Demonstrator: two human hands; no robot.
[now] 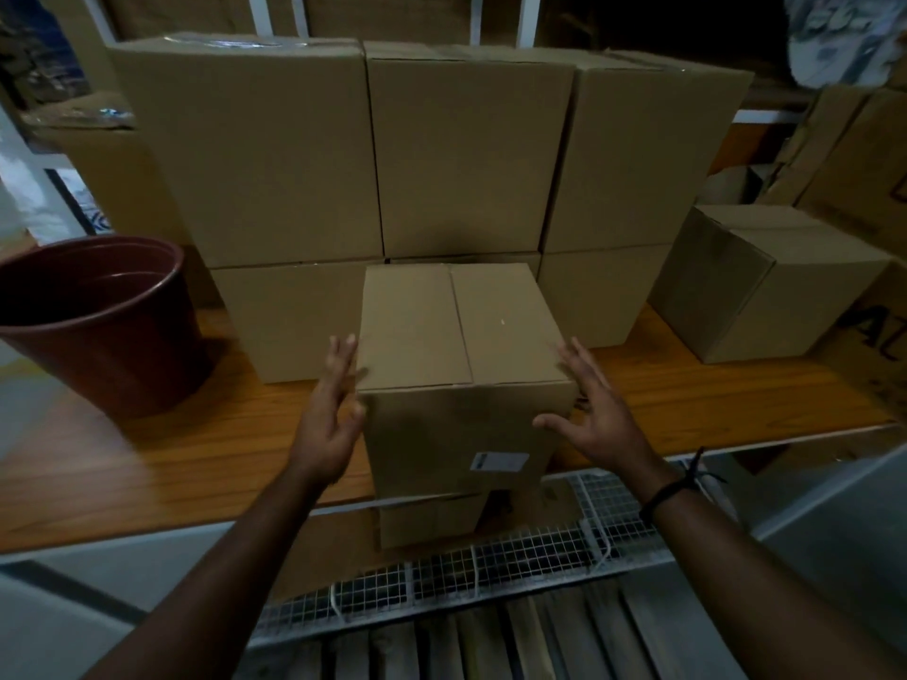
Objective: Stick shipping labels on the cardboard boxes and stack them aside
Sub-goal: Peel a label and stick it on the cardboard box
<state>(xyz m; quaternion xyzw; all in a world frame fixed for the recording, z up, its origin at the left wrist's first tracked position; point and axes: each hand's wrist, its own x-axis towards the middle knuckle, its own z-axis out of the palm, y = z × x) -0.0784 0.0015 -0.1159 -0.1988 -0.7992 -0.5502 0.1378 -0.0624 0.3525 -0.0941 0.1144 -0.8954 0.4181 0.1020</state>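
**Labelled box (pixel 461 336), ready to lift**

The box stands on a wooden table (pixel 172 458), its label (pixel 499 461) low on the near face. The left hand (pixel 333 409) and right hand (pixel 596 409) flank it, both open with straight fingers; contact is unclear. Press both palms evenly, then lift level. Behind the box rise stacked boxes (pixel 378 154); to its left, a brown bucket (pixel 98 331).

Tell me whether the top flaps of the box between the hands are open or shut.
Shut: the box has both top flaps lying flat, meeting at a centre seam.
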